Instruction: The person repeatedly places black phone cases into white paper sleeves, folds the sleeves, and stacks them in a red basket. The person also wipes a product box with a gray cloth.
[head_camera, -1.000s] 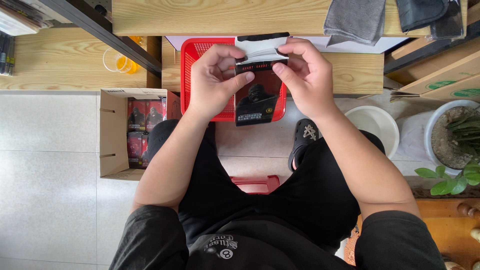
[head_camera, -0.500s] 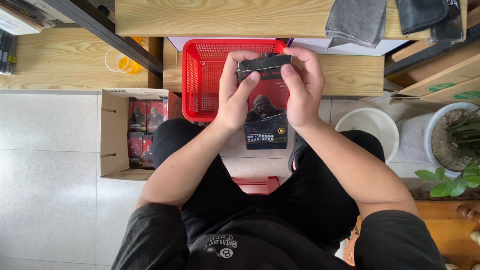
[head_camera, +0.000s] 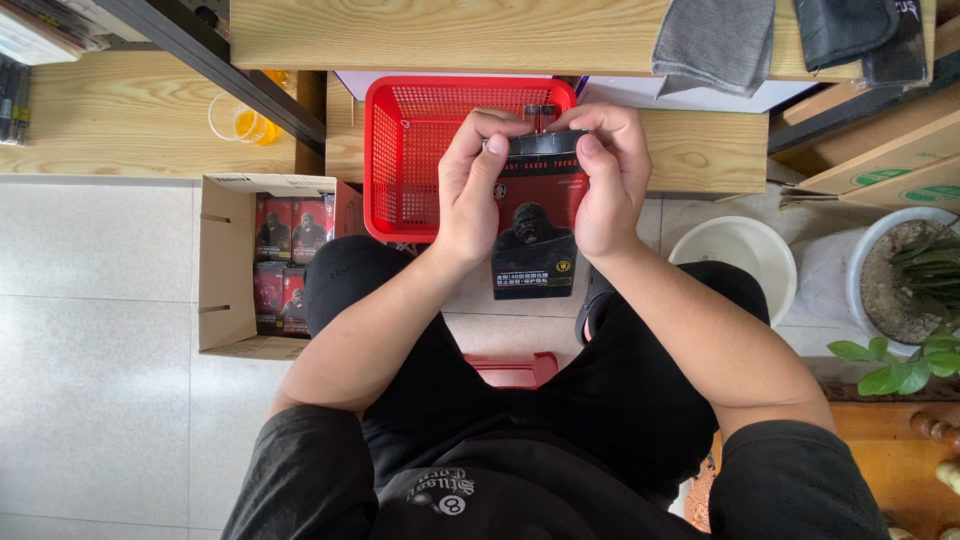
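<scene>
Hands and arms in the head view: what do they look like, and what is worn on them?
Both the left hand and the right hand are bare, with no gloves, rings or watch visible. The forearms are uncovered; short black sleeves end above the elbows.

Perhaps stockroom (carton (head_camera: 228, 265) of boxed goods)
</scene>
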